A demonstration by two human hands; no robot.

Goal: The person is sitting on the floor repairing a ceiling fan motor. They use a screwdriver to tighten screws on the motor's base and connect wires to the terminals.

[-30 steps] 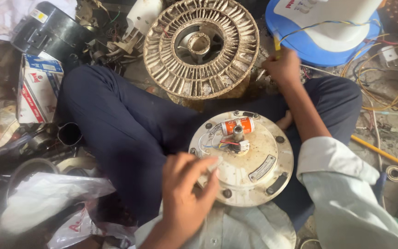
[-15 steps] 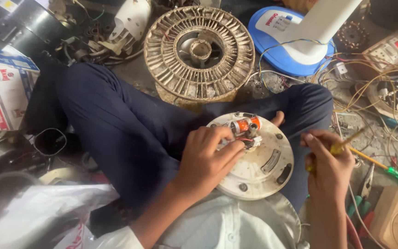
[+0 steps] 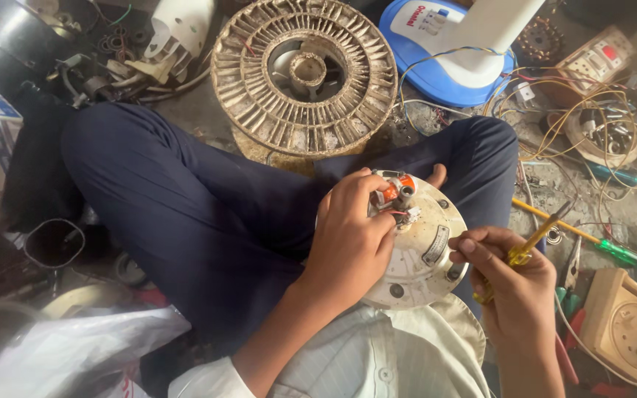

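Cream-coloured and round, the metal motor housing disc [image 3: 418, 254] rests on the lap of the seated person, against the dark blue trouser legs [image 3: 186, 214], and everything else is placed from it. On its upper face, near the centre, stands a small orange cylindrical part [image 3: 394, 189] with thin red leads beside it. The left hand [image 3: 352, 239] lies over the disc's left half, fingers curled and pressed together, the fingertips closing about that orange part; whether they truly pinch it or only steady it cannot be told.

Just off the disc's right edge, the right hand [image 3: 514, 284] grips a yellow-handled screwdriver [image 3: 528, 247], fingers wrapped tight round the handle. The tool's long axis runs slantwise, up and to the right, so its upper end points away from the disc; the tip is not clear. The left hand is on the disc, the right just beside it and apart.

Beyond the disc, away from the person, lies a large ribbed dusty metal fan rotor [image 3: 304, 77]. To the far right of that sits a blue and white fan base [image 3: 451, 44]. Right of the disc, tangled yellow wires [image 3: 576, 110] and a green-handled screwdriver [image 3: 613, 254] lie on the floor.
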